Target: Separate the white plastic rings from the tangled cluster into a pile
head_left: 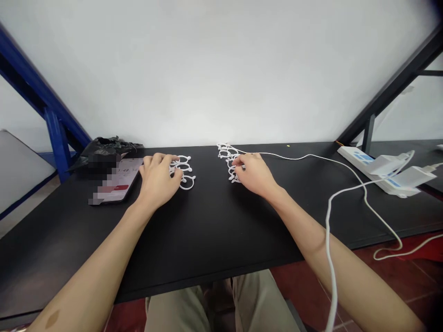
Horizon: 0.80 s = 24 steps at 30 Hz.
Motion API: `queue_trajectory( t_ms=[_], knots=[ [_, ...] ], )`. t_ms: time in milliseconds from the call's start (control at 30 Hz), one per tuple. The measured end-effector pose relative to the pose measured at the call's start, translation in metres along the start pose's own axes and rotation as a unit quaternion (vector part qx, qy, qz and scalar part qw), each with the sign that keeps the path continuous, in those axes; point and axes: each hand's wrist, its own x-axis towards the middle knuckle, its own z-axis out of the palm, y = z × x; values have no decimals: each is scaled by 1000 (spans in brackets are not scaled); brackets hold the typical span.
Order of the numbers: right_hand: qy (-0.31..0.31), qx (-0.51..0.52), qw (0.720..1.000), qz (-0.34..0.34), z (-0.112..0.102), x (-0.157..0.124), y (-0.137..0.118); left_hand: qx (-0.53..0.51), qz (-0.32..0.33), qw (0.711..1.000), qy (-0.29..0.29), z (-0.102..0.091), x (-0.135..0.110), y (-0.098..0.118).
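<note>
Several thin white loops (pixel 187 182) with small knobs on their rims lie in a short column on the black table. My left hand (pixel 157 177) rests over their left side, thumb and fingers apart, covering part of them. A second cluster of similar white loops (pixel 224 153) lies further right, towards the wall. At its near end my right hand (pixel 254 171) is closed, with thumb and fingertips together on a white loop (pixel 231 171). The fingers partly hide that loop.
Left of my left hand lies a phone (pixel 121 182), with a crumpled black plastic bag (pixel 107 146) behind it. A white power strip (pixel 363 161) with chargers stands at the right. A white cable (pixel 328 230) crosses in front of my right forearm. The white wall (pixel 221 83) borders the table's back.
</note>
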Motion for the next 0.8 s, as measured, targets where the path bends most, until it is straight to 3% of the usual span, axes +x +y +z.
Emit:
queue_trajectory(
  t_ms=[133,267,533,667,800],
  knots=[
    [-56,-33,997,-32,-3,-3,-3,0,87,996,-37,4,-3,2],
    [-79,-46,994,-51,-1,-5,-3,40,94,993,-57,7,-5,-1],
    [-35,-20,996,-83,5,-6,-2,74,62,994,-44,10,-2,-7],
    [20,26,993,-114,5,-5,-4,55,63,996,-34,9,-3,-5],
    [49,161,975,-145,3,-10,-19,-24,134,991,-14,7,-9,7]
  ],
)
